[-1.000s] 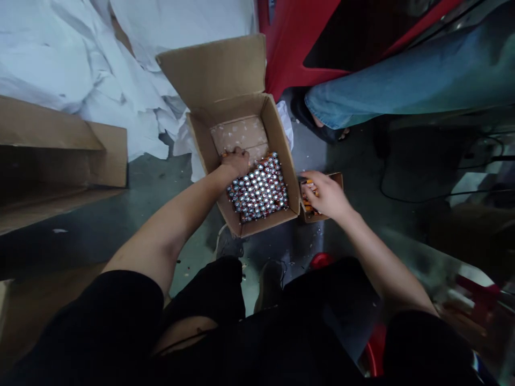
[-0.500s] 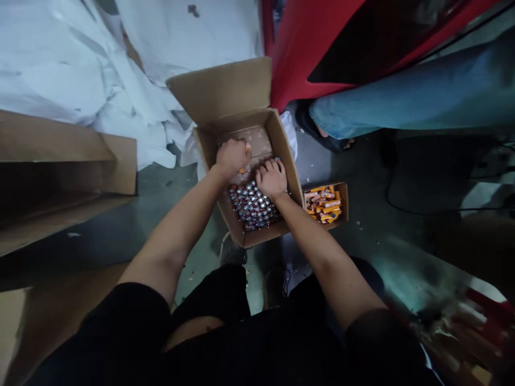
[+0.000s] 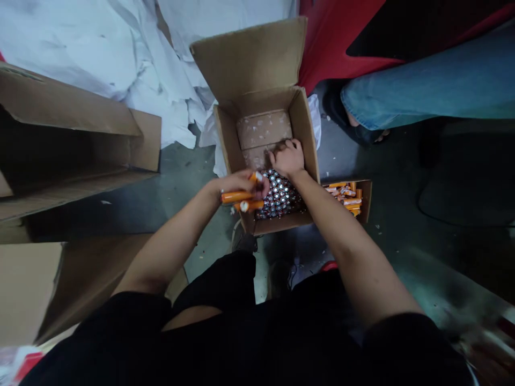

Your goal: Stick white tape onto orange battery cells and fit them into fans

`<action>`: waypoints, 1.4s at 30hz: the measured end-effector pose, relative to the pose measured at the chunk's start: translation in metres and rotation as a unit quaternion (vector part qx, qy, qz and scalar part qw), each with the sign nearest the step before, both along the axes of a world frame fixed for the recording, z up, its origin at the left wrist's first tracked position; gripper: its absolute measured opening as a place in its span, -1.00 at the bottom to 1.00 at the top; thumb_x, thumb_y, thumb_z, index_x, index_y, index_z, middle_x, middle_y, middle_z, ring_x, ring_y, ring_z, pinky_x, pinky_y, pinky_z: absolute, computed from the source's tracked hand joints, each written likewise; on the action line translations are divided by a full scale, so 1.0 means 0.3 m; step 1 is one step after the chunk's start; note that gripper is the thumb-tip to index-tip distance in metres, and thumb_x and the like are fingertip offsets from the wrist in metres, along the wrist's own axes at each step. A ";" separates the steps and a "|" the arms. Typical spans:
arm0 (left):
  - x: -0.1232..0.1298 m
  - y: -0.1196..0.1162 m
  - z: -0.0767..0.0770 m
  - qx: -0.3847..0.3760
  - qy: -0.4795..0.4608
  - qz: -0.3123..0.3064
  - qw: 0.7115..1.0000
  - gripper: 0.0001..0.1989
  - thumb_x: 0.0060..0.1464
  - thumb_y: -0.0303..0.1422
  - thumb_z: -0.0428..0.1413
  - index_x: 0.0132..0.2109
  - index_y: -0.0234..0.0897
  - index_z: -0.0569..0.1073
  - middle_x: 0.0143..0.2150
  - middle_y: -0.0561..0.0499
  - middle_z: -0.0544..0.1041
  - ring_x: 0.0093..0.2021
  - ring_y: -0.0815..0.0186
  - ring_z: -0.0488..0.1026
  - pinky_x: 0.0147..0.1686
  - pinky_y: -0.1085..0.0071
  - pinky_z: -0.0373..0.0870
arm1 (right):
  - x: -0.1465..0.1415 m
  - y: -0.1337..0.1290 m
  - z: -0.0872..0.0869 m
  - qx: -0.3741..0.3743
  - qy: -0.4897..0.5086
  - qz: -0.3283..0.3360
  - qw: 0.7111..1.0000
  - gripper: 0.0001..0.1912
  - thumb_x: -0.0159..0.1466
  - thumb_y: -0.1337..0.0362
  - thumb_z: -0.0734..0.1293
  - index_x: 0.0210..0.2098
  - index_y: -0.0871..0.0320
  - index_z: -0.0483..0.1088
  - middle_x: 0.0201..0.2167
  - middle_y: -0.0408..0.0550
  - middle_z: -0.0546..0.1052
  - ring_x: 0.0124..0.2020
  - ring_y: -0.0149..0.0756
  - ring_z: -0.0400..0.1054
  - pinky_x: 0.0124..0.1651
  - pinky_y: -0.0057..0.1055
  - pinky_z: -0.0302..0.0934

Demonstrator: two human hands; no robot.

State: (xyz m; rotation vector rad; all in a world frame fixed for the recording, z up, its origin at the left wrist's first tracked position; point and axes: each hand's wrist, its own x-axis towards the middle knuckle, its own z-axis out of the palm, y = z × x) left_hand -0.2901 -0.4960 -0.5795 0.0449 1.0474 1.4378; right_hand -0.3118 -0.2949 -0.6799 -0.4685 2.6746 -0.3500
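Head view, mid-frame: my left hand (image 3: pixel 240 183) grips orange batteries (image 3: pixel 235 197) jutting below the fingers (image 3: pixel 264 187); right hand (image 3: pixel 288 160)'s hold, I can't tell.

The open carton (image 3: pixel 250 60) is matt brown cardboard, and the packed cylinders (image 3: pixel 279 197) inside show shiny, metallic-looking ends. At its seven o'clock, the held orange cylinders (image 3: pixel 235 197) look smooth and plastic-wrapped; toward two o'clock, the trouser leg (image 3: pixel 426 94) is matt blue denim.

Remotely, I get the bare left hand (image 3: pixel 243 183) blurred, a small brown cardboard box (image 3: pixel 366 201) partly hidden by the bare right forearm (image 3: pixel 341 230), and a blue denim leg (image 3: pixel 434 88) cropped rightward
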 end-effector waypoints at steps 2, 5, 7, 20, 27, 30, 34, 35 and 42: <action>0.150 -0.018 0.007 0.080 -0.105 -0.048 0.990 -0.66 -0.22 -0.24 0.39 -0.28 -0.34 0.59 -0.48 0.05 0.47 -0.51 0.41 0.36 -0.53 0.54 0.35 | -0.031 -0.006 -0.015 0.004 -0.006 0.015 1.000 -0.30 0.55 0.08 -0.03 -0.07 0.34 0.66 -0.03 0.27 0.65 0.16 0.09 0.36 0.39 0.08 -0.03; 0.371 -0.044 0.019 0.140 -0.220 -0.109 0.959 -0.59 -0.19 -0.27 0.47 -0.14 -0.27 0.62 -0.49 0.13 0.43 -0.54 0.44 0.34 -0.55 0.56 0.38 | -0.085 -0.030 -0.042 0.010 -0.019 0.034 0.999 -0.28 0.54 0.05 -0.02 -0.09 0.36 0.67 -0.07 0.30 0.66 0.10 0.11 0.44 0.34 0.10 0.02; 0.480 -0.055 0.019 0.160 -0.266 -0.117 0.943 -0.55 -0.19 -0.28 0.49 -0.11 -0.27 0.62 -0.49 0.15 0.41 -0.55 0.44 0.34 -0.57 0.57 0.38 | -0.126 -0.058 -0.061 0.020 -0.032 0.037 0.999 -0.26 0.55 0.03 -0.03 -0.09 0.36 0.67 -0.07 0.32 0.66 0.06 0.12 0.48 0.32 0.11 0.05; 0.590 -0.011 -0.024 0.216 -0.274 -0.107 0.931 -0.58 -0.14 -0.33 0.49 -0.08 -0.25 0.66 -0.48 0.15 0.42 -0.56 0.43 0.38 -0.60 0.57 0.40 | -0.189 0.017 -0.010 0.045 -0.124 0.217 0.967 -0.27 0.40 -0.31 0.22 0.30 0.05 0.44 0.36 0.14 0.43 0.38 0.30 0.18 0.34 0.31 0.04; 0.625 -0.030 -0.034 0.216 -0.264 -0.118 0.932 -0.51 -0.13 -0.35 0.47 0.01 -0.22 0.62 -0.45 0.18 0.39 -0.54 0.43 0.40 -0.57 0.56 0.45 | -0.180 0.009 -0.029 0.087 -0.110 0.309 0.941 -0.35 0.43 -0.22 0.26 0.33 0.02 0.40 0.25 0.18 0.49 0.19 0.20 0.39 0.21 0.06 0.21; 0.632 -0.040 -0.036 0.216 -0.281 -0.107 0.929 -0.32 -0.20 -0.37 0.51 0.13 -0.14 0.57 -0.43 0.21 0.38 -0.53 0.43 0.40 -0.54 0.52 0.51 | -0.165 -0.027 -0.029 0.089 -0.118 0.316 0.937 -0.40 0.46 -0.17 0.25 0.33 0.01 0.41 0.28 0.13 0.47 0.17 0.08 0.43 0.22 -0.03 0.17; 0.636 -0.043 -0.037 0.224 -0.285 -0.108 0.926 -0.34 -0.19 -0.36 0.52 0.12 -0.17 0.58 -0.43 0.20 0.37 -0.54 0.43 0.40 -0.54 0.51 0.53 | -0.130 -0.061 -0.010 0.119 -0.118 0.275 0.947 -0.43 0.50 -0.11 0.21 0.29 0.11 0.46 0.24 0.22 0.50 0.15 0.07 0.46 0.20 -0.06 0.20; 0.637 -0.042 -0.036 0.228 -0.282 -0.110 0.925 -0.36 -0.18 -0.36 0.52 0.11 -0.18 0.58 -0.43 0.19 0.37 -0.54 0.43 0.40 -0.55 0.51 0.53 | -0.121 -0.070 -0.006 0.129 -0.118 0.260 0.949 -0.45 0.51 -0.09 0.21 0.25 0.14 0.50 0.21 0.25 0.52 0.14 0.08 0.47 0.19 -0.04 0.22; 0.651 -0.051 -0.037 0.237 -0.248 -0.091 0.935 -0.44 -0.17 -0.35 0.50 0.04 -0.22 0.61 -0.41 0.17 0.44 -0.52 0.41 0.45 -0.52 0.50 0.56 | -0.111 -0.105 -0.007 0.137 -0.116 0.206 0.962 -0.52 0.36 -0.09 0.37 -0.01 0.17 0.65 0.02 0.29 0.64 0.06 0.23 0.53 0.09 0.00 0.36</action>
